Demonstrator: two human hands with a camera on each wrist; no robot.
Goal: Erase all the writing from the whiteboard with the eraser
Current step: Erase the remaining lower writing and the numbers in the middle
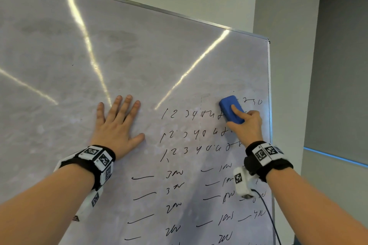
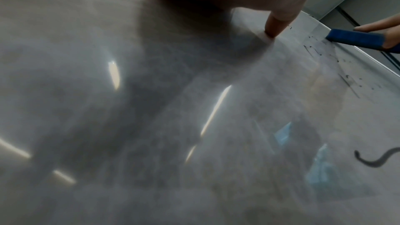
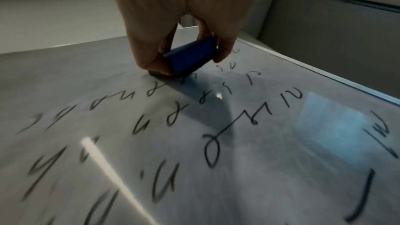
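Handwritten digits [image 1: 180,114] "1 2 3 4", blue eraser [image 1: 231,109]

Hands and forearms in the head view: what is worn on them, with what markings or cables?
Both forearms are bare, no sleeves. The left hand and right hand wear no gloves. Each wrist has a black strap carrying white blocks with black square-patterned markers. A white camera unit hangs below the right wrist, with a dark cable trailing down.
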